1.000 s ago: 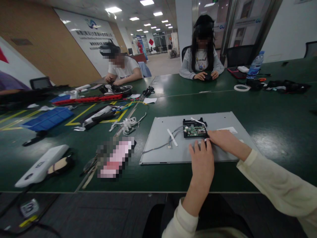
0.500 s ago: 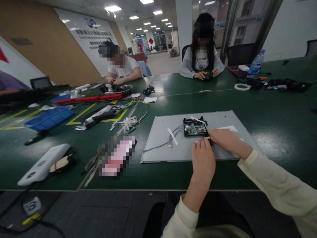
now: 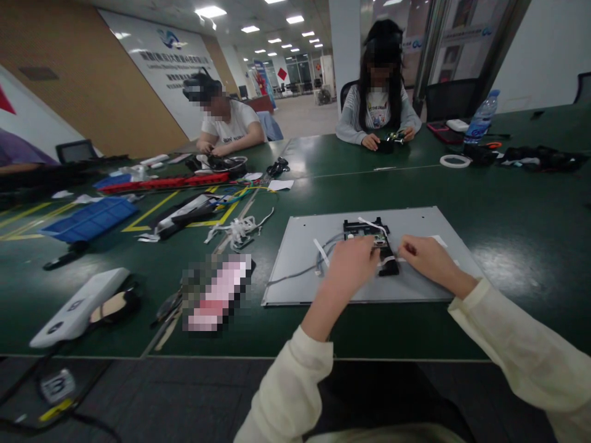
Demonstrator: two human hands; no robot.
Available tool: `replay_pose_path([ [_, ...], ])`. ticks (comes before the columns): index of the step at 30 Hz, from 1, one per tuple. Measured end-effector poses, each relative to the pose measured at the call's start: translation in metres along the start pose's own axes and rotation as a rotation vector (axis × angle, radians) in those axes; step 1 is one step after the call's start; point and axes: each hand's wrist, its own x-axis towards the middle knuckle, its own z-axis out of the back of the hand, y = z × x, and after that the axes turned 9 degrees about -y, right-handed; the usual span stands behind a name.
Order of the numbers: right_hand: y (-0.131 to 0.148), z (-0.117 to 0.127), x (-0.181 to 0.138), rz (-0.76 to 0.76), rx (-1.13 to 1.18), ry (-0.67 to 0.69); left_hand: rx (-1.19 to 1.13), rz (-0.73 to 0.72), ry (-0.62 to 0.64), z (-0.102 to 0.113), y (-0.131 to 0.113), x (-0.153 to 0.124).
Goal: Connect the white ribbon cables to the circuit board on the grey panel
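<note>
A grey metal panel (image 3: 415,289) lies flat on the green table in front of me. A small green circuit board in a black frame (image 3: 369,229) sits on its middle, with grey wires (image 3: 295,272) and white tape strips running off to the left. My left hand (image 3: 351,264) rests over the board's near left side, fingers curled. My right hand (image 3: 422,255) is closed just right of the board, pinching a thin white strip (image 3: 390,260) that crosses a black piece (image 3: 388,268) at the board's near edge.
Left of the panel lie a blurred pink object (image 3: 216,294), a white device (image 3: 76,307), a cable bundle (image 3: 235,232), a blue tray (image 3: 90,220) and a red strip (image 3: 161,183). Two other people sit working across the table. A tape roll (image 3: 455,161) and water bottle (image 3: 481,117) stand far right.
My left hand has moved up and left from the panel's near edge onto the board. My right hand has closed and drawn slightly right, with the white strip now stretched between the hands.
</note>
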Motion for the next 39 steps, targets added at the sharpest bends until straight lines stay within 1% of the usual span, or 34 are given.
replay_pose_path([
  [2, -0.001, -0.001, 0.001, -0.015, 0.068, -0.036, 0.011, 0.043, -0.007, 0.002, 0.025, 0.020],
  [3, -0.002, -0.001, 0.002, -0.012, 0.105, -0.053, 0.014, 0.061, -0.031, 0.001, 0.038, 0.028],
  [5, -0.004, -0.003, 0.004, 0.017, 0.180, -0.094, 0.048, 0.104, -0.126, -0.006, 0.063, 0.037],
  [7, -0.005, -0.005, 0.005, 0.060, 0.240, -0.127, 0.100, 0.167, -0.221, -0.014, 0.084, 0.038],
  [9, -0.005, -0.006, 0.006, 0.088, 0.277, -0.134, 0.143, 0.209, -0.230, -0.022, 0.098, 0.034],
  [11, -0.004, -0.006, 0.006, 0.095, 0.296, -0.121, 0.168, 0.210, -0.227, -0.027, 0.105, 0.030],
  [18, -0.001, -0.003, 0.004, 0.149, 0.325, -0.050, 0.179, 0.216, -0.207, -0.028, 0.104, 0.028],
  [22, 0.000, -0.003, 0.003, 0.128, 0.311, -0.053, 0.187, 0.232, -0.175, -0.028, 0.102, 0.028],
  [24, 0.000, -0.002, 0.003, 0.142, 0.309, -0.056, 0.192, 0.240, -0.163, -0.028, 0.102, 0.027],
  [29, 0.008, 0.005, 0.001, 0.280, 0.336, -0.011, 0.186, 0.224, -0.153, -0.028, 0.101, 0.026],
  [32, 0.015, 0.008, -0.001, 0.363, 0.308, 0.033, 0.180, 0.236, -0.142, -0.026, 0.100, 0.025],
  [35, 0.019, 0.008, 0.000, 0.400, 0.238, 0.056, 0.178, 0.228, -0.141, -0.026, 0.099, 0.025],
  [39, 0.023, 0.006, 0.001, 0.425, 0.167, 0.046, 0.188, 0.217, -0.146, -0.027, 0.099, 0.025],
])
